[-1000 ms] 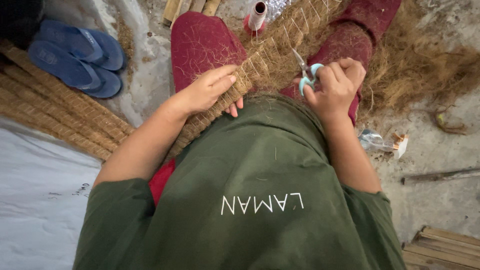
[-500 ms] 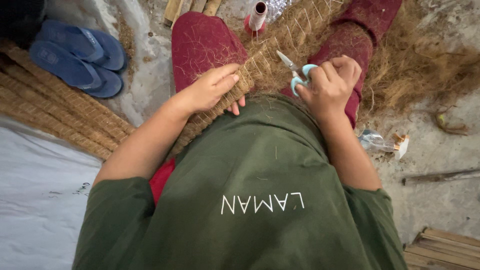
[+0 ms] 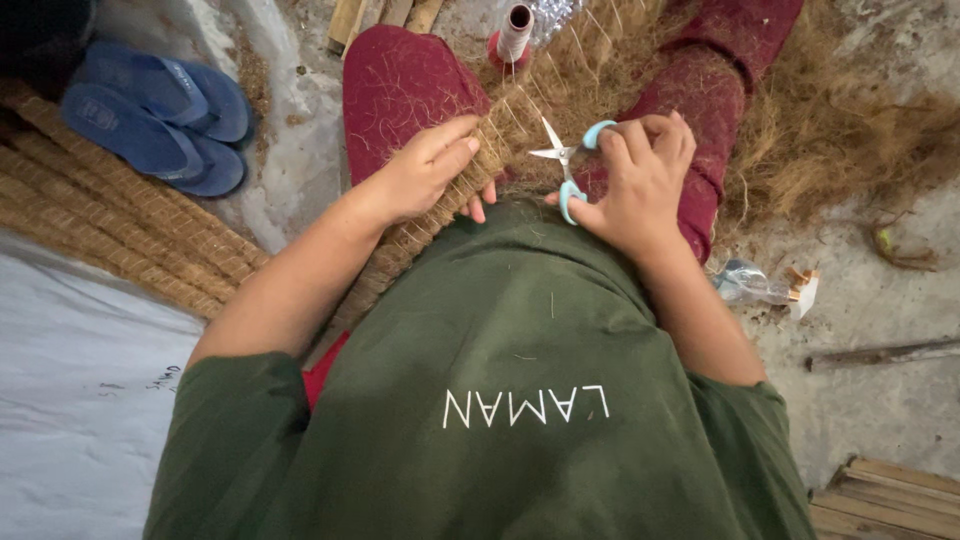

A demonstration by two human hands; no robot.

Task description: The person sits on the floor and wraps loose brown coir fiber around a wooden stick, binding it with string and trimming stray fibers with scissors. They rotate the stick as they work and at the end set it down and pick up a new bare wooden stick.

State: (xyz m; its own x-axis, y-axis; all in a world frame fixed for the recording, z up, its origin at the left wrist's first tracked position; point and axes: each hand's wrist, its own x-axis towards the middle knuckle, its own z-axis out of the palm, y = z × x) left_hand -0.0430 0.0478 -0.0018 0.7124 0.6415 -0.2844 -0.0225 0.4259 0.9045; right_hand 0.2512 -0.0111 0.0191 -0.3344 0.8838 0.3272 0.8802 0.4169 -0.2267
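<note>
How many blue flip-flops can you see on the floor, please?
2. One blue flip-flop lies at the upper left beside the coir rope bundle; the other flip-flop lies partly under it, further right. None else shows, though the frame edge could hide more.

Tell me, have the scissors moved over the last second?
Yes. The scissors in the right hand swung left, toward the left hand resting on the fibre mat; the thread spool stayed put.

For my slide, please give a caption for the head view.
Seated person's left hand presses a coir strip on the lap while the right hand holds small blue-handled scissors.
</note>
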